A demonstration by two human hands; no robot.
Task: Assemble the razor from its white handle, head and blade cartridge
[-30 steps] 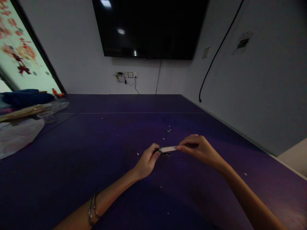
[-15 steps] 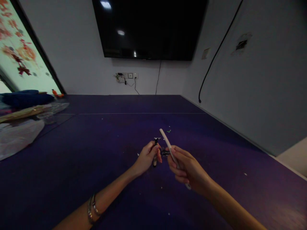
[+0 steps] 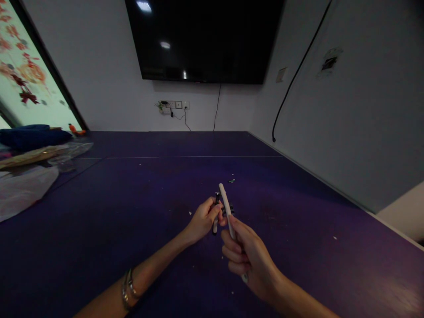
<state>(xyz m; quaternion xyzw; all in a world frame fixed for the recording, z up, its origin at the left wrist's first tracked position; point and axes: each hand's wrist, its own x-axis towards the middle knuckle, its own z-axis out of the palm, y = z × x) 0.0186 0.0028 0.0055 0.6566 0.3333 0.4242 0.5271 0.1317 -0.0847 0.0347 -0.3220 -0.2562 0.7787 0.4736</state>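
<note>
My left hand (image 3: 202,221) is closed, with thumb and fingers pinching a short black-and-pale rod (image 3: 215,227). The rod stands roughly upright, its narrow dark top above the thumb. My right hand (image 3: 247,254) wraps around a long white stick (image 3: 224,199) with rounded ends, tilted up and to the left. The stick's tip is close to the rod's top; whether they touch, I cannot tell. Just behind the stick shows a small dark piece (image 3: 232,208), partly hidden. Beyond both hands, small dark bits (image 3: 231,180) lie on the purple surface (image 3: 132,212).
White scraps (image 3: 335,238) are scattered over the surface. At the left lie a plastic bag (image 3: 29,190), dark blue cloth (image 3: 36,138) and an orange object (image 3: 77,130). A black television (image 3: 205,39) hangs on the wall, and a black cable (image 3: 298,70) runs down at the right.
My right hand has moved down, left and nearer to me, its fingers now curled more fully around the white stick. My left hand has barely shifted. The view has drifted slightly.
</note>
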